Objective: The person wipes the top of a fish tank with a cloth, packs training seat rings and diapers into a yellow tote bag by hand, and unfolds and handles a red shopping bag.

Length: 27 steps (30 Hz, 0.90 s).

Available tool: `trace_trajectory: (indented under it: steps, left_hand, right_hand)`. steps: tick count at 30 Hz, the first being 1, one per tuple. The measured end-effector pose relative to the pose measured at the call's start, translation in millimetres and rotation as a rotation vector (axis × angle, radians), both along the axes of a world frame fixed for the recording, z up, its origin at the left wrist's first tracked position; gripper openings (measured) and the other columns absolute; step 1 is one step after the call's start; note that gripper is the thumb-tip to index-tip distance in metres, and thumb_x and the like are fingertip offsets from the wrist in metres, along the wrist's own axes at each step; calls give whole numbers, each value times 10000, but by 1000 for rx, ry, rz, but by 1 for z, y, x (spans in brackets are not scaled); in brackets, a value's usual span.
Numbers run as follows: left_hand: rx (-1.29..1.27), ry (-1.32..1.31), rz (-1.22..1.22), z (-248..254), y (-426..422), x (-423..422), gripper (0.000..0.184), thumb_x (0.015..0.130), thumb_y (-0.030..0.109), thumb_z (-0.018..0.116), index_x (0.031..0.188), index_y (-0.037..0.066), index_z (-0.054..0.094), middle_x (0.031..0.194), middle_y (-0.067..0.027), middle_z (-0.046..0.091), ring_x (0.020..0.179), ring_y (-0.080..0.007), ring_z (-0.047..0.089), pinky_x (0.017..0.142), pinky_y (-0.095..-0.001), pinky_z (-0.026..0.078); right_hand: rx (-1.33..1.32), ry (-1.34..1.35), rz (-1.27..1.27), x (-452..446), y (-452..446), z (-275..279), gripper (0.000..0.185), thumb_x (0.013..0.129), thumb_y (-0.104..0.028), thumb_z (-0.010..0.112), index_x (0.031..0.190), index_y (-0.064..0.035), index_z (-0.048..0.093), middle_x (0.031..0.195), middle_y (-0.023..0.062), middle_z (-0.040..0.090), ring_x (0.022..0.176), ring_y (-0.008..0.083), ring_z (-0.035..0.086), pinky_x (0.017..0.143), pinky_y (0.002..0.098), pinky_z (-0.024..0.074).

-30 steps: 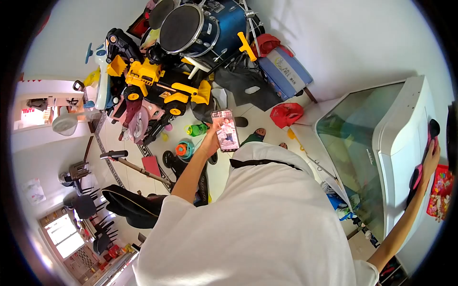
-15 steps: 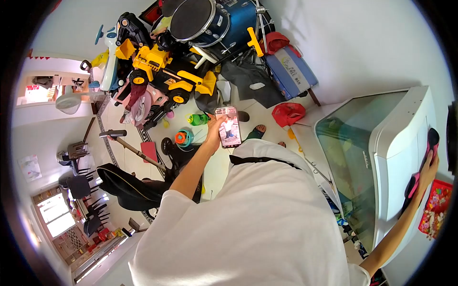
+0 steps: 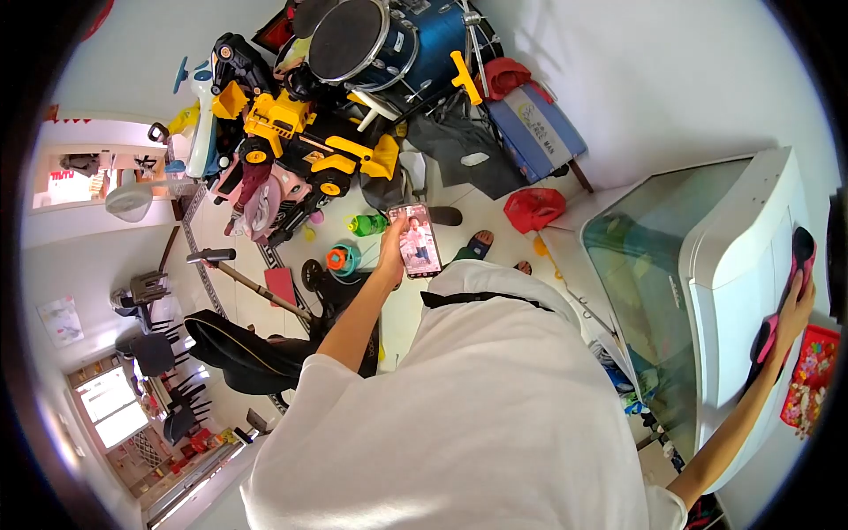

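Note:
A phone [image 3: 418, 243] with a lit picture of people on its screen lies in my left hand [image 3: 390, 252], screen up. My left thumb is at the upper left part of the screen; the other fingers are mostly hidden behind the phone. Far to the right, my right hand [image 3: 795, 309] is closed over the middle of a long pink-and-black object [image 3: 763, 340]. That object rests against the white top of a glass-fronted tank [image 3: 738, 300]. Its exact kind cannot be made out.
Ride-on toys, including a yellow toy digger [image 3: 278, 119], are piled by a blue drum [image 3: 442, 49]. A stroller [image 3: 243, 353] stands at my left. A green bottle [image 3: 366, 225], a small bucket [image 3: 344, 259] and a red bag [image 3: 534, 208] are on the floor. A blue box [image 3: 534, 128] leans by the wall.
The phone has shifted slightly left and down with my left hand. My left thumb has moved from over the screen towards its upper left edge. My right hand stays on the pink-and-black object.

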<state>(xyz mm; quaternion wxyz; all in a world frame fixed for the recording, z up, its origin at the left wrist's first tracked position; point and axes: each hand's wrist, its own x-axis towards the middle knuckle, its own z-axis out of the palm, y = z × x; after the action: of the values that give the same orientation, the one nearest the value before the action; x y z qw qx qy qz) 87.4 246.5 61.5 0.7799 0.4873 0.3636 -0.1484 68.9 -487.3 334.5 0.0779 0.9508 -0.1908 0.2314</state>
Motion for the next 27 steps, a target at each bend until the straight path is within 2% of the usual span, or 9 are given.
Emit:
trace_trajectory:
  steps: [5,11,17,20,24,26,27]
  left_hand:
    - [161,-69,-9,-22,1,0,326,818,381,673,939,88,602,904,-63,657,788,-158,648,715,-302,530]
    - [140,-43,-21,-22,-6,4,304,801,361,693,879,77,616,800,-45,656,652,-135,637,623,-268,534]
    - [129,-50,1,-6,-13,5,308,785,359,711,862,76,618,779,-39,650,668,-135,638,634,-270,534]
    - [168,-106,-50,-21,-4,1,347,809,398,668,919,74,610,839,-52,652,749,-156,645,698,-306,535]
    - [-57,-85,-33,-20,-1,0,383,855,432,582,1008,81,583,936,-70,644,845,-183,638,781,-348,520]
    - [-144,-93,-40,-4,-5,1,391,873,438,545,1043,86,569,965,-72,639,865,-192,635,804,-358,512]
    - [-122,-90,-28,-4,-6,1,386,875,438,544,1037,89,573,957,-70,641,860,-192,635,802,-355,513]
  right_hand:
    - [-20,-1,12,-1,-1,0,527,961,-422,437,1257,5,520,1237,193,554,1149,337,524,991,362,380]
    - [-23,-3,5,-1,-5,0,530,958,-425,440,1255,7,521,1232,192,555,1140,339,527,985,364,383]
    - [-31,-14,12,0,-6,-2,529,955,-423,448,1254,7,523,1233,193,552,1144,342,522,991,366,376]
    - [-8,-11,18,0,-6,-1,523,956,-421,450,1258,-1,523,1238,189,551,1147,338,522,994,364,375]
    - [-23,-17,-4,0,-2,-1,526,957,-429,440,1263,-9,523,1245,185,549,1151,333,522,997,361,374]
    - [-40,-12,-12,-1,-6,-2,529,958,-433,436,1265,-11,522,1247,183,548,1151,331,523,995,363,376]
    - [-44,-10,-6,-1,-7,-3,530,958,-435,434,1265,-12,522,1246,183,549,1149,332,525,994,364,378]
